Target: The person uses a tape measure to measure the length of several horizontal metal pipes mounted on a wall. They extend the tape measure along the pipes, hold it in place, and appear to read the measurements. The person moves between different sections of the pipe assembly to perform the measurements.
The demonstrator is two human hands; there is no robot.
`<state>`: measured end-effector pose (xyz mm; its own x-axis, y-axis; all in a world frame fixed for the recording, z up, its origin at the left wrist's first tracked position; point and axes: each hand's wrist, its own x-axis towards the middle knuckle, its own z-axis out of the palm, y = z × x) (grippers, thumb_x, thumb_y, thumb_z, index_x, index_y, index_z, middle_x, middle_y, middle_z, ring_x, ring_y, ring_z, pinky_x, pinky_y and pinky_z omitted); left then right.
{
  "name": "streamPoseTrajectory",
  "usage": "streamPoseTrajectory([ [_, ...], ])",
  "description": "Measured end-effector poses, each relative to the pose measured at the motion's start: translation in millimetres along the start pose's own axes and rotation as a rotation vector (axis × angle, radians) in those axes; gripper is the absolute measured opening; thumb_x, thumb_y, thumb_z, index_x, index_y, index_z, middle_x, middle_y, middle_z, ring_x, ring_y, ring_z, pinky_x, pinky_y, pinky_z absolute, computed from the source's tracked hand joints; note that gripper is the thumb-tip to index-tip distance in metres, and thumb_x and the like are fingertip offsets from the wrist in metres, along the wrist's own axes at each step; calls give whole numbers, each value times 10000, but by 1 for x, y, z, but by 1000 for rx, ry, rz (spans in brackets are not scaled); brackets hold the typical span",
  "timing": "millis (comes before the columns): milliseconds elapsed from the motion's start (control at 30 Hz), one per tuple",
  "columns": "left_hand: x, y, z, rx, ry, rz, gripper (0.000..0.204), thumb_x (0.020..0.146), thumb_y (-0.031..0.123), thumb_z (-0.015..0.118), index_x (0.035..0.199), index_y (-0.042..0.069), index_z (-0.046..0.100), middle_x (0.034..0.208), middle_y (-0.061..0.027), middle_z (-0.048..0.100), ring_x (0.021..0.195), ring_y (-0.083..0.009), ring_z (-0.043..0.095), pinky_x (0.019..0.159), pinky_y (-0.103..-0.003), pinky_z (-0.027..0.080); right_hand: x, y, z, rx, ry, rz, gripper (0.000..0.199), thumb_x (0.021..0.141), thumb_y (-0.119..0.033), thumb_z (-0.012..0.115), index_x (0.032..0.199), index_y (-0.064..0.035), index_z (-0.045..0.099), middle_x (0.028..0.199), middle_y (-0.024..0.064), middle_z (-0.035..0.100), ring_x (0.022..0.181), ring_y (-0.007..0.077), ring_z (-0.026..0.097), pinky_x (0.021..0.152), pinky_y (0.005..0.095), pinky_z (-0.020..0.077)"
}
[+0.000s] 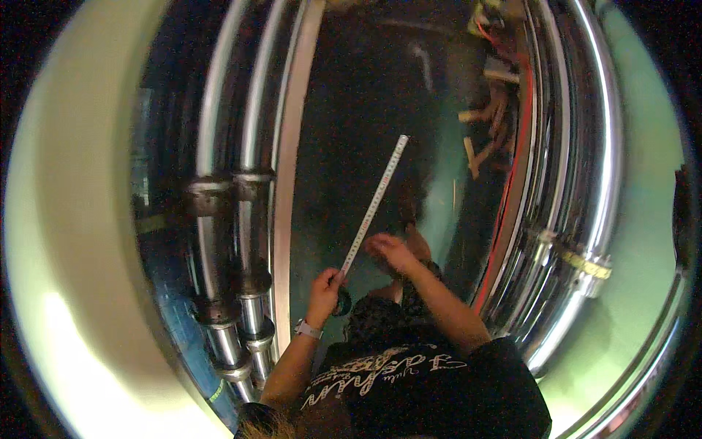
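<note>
My left hand (pixel 325 287) grips the dark case of a tape measure (pixel 341 301), a pale watch on its wrist. The white tape blade (pixel 376 197) runs stiffly up and to the right from that hand, and its tip ends over a dark gap between the pipes. My right hand (pixel 391 251) hovers just right of the blade's lower end, fingers spread and slightly blurred, holding nothing. Below both arms is my black printed shirt (pixel 409 373).
Shiny metal pipes (pixel 252 132) with dark couplings run down the left beside a pale metal rail (pixel 287 183). More polished pipes (pixel 585 168) curve down the right, with a red cable (pixel 512 190). Wood offcuts (pixel 479 146) lie far below. Pale walls flank both sides.
</note>
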<state>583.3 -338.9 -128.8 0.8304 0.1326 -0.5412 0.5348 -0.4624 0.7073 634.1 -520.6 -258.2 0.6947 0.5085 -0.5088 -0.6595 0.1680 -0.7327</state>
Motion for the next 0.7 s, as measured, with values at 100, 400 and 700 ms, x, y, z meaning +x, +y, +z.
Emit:
streamPoseTrajectory([
  [100,11,46,-17,-115,97,-32,134,821,140,503,780,17,538,648,-45,540,595,-112,481,562,-242,388,-6,-92,48,136,-263,-59,187,833,-133,482,983,-33,533,853,33,570,738,107,511,664,243,421],
  [400,7,92,-64,-125,339,112,114,805,129,535,849,23,527,688,-38,549,619,-102,509,568,-235,409,31,-161,105,-339,-336,-214,108,791,-132,552,844,-38,547,646,-20,500,563,74,444,498,214,363],
  [700,-60,70,-161,-203,422,-84,81,760,70,566,817,24,533,732,-32,571,682,-110,549,629,-229,434,211,-410,26,22,99,-548,125,746,-137,497,633,-100,457,528,-21,386,466,113,365,431,253,291],
])
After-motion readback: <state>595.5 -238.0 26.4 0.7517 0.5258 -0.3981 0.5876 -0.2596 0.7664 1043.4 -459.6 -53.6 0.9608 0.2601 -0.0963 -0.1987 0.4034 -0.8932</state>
